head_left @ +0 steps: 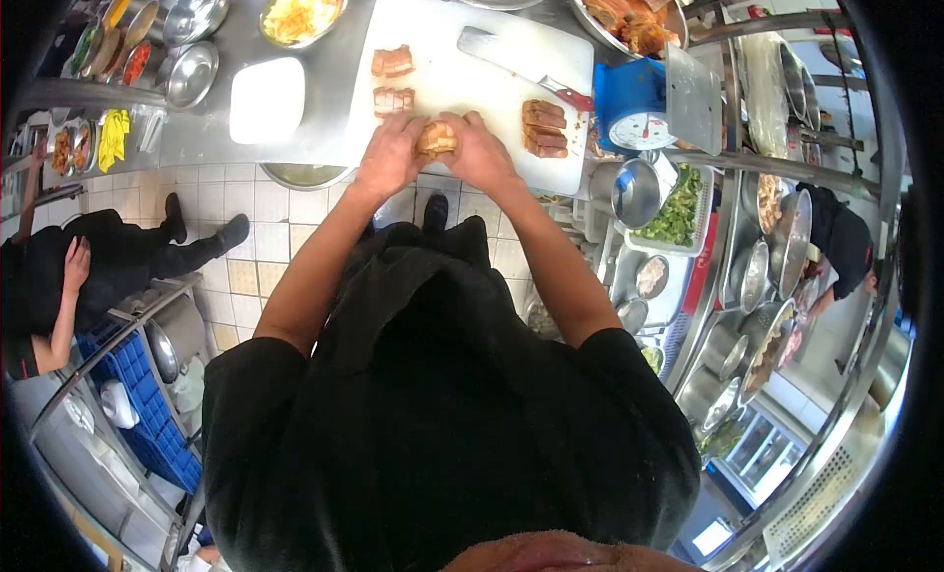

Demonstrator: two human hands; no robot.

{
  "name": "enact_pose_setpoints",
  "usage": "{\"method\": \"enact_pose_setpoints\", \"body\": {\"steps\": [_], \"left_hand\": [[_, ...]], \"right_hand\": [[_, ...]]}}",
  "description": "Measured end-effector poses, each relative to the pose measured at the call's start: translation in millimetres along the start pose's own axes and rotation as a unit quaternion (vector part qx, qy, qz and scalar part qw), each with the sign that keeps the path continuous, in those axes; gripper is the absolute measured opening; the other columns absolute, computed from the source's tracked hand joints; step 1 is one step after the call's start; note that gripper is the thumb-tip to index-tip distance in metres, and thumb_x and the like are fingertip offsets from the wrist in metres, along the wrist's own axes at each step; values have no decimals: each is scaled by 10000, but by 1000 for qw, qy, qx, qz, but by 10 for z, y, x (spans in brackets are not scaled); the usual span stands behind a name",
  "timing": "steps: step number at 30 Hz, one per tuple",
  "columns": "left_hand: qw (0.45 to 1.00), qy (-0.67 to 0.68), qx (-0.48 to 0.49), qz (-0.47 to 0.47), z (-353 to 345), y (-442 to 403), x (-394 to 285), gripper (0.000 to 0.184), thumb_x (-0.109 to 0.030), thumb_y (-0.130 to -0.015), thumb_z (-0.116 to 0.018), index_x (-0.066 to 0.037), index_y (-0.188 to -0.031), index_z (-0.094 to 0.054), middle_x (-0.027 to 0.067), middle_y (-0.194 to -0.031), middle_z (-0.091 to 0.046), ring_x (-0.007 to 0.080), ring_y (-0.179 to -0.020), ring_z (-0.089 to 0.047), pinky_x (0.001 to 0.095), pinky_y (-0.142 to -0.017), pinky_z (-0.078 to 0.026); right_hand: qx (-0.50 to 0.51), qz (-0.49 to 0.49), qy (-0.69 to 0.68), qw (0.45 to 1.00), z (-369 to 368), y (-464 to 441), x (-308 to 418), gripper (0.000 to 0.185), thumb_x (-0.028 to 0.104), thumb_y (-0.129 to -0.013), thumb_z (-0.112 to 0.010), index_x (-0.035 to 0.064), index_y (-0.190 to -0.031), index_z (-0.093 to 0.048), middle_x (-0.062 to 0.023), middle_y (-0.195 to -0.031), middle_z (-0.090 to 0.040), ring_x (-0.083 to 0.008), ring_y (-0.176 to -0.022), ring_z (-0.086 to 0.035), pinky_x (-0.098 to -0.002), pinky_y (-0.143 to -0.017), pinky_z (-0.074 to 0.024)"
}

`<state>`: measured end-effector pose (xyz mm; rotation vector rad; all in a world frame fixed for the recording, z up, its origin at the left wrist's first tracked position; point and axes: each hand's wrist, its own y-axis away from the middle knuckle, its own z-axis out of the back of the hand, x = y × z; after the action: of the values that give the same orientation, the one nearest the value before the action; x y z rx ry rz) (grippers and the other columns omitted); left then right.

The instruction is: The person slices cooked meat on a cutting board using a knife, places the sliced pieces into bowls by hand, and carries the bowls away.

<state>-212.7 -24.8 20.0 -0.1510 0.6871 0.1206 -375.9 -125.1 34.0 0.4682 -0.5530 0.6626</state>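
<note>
Between my left hand and my right hand is a small stack of sliced pork belly, pressed from both sides. My fingers curl around it at the near edge of the white cutting board. Two lighter groups of pork slices lie on the board beyond my left hand. To the right of my right hand sits a browner row of sliced pork. A cleaver rests flat farther up the board, its red handle pointing right.
Right of the board stands a blue scale, with a bowl of large pork pieces behind. A white container and a bowl of yellow shreds are left. A basket of greens is at right. Other people stand at both sides.
</note>
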Motion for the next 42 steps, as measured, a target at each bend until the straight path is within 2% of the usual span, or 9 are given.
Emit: {"method": "enact_pose_setpoints", "body": {"steps": [10, 14, 18, 26, 30, 33, 37, 40, 42], "left_hand": [[996, -11, -46, 71, 451, -120, 440, 574, -77, -754, -793, -6, -1291, -602, 203, -1255, -624, 406, -1159, -586, 451, -1005, -490], [996, 1, -42, 84, 201, -317, 736, 618, -65, -727, -810, -2, -1304, -596, 209, -1245, -616, 404, -1158, -586, 442, -1003, -493], [994, 43, -52, 86, 121, -371, 733, 637, -31, -728, -808, 9, -1321, -578, 212, -1252, -590, 398, -1170, -576, 432, -1011, -492], [989, 87, -110, 56, 319, -849, 853, 654, -60, -729, -831, 16, -1327, -578, 215, -1232, -584, 391, -1139, -583, 419, -1003, -494], [995, 47, -28, 83, 212, -1097, 1219, 729, -125, -720, -856, 7, -1372, -559, 231, -1259, -582, 396, -1175, -564, 434, -1032, -473], [984, -108, -134, 38, 383, -909, 948, 776, -145, -734, -849, -12, -1423, -518, 237, -1303, -571, 382, -1181, -570, 431, -1037, -471], [990, 60, -13, 128, 393, -267, 585, 860, -162, -732, -854, -44, -1480, -448, 213, -1447, -496, 384, -1138, -607, 441, -998, -508], [990, 111, 8, 91, 154, 87, 239, 791, -152, -732, -834, -34, -1433, -488, 208, -1342, -567, 392, -1208, -578, 456, -1032, -479], [994, 75, -3, 77, -78, 88, 140, 747, -151, -729, -834, -32, -1394, -514, 190, -1279, -600, 388, -1170, -598, 459, -1003, -491]], "right_hand": [[-49, 72, 34, 996, 229, -392, 381, 620, 354, -816, -796, 31, -1311, -611, -173, -1198, -637, -361, -1144, -613, -452, -973, -483], [46, 36, 162, 985, -60, -891, 646, 495, 294, -782, -813, 35, -1174, -657, -201, -1169, -642, -388, -1062, -661, -473, -915, -531], [66, 11, 87, 994, -204, -1001, 628, 444, 95, -781, -763, 27, -1203, -644, -220, -1207, -609, -401, -1101, -653, -461, -910, -559], [-9, 33, 72, 997, -1, -1358, 633, 441, 105, -804, -766, 66, -1224, -636, -213, -1219, -561, -403, -1077, -653, -454, -929, -555], [14, 51, 80, 995, 77, -1545, 609, 498, 154, -796, -785, 72, -1261, -626, -195, -1241, -566, -385, -1106, -644, -451, -943, -549], [11, 68, 25, 997, 228, -1287, 509, 666, 141, -784, -772, 82, -1413, -559, -204, -1329, -560, -365, -1138, -625, -411, -999, -521], [96, 56, -5, 994, 446, -737, -160, 735, 125, -791, -776, 85, -1469, -494, -201, -1389, -521, -333, -1114, -633, -407, -988, -519], [128, -25, -109, 985, 418, -264, -37, 819, 47, -692, -836, 78, -1444, -513, -165, -1377, -526, -323, -1004, -644, -393, -921, -540], [72, 57, -75, 993, 217, -177, -143, 801, 112, -707, -860, 72, -1429, -516, -163, -1368, -532, -338, -1082, -637, -410, -947, -532]]}}
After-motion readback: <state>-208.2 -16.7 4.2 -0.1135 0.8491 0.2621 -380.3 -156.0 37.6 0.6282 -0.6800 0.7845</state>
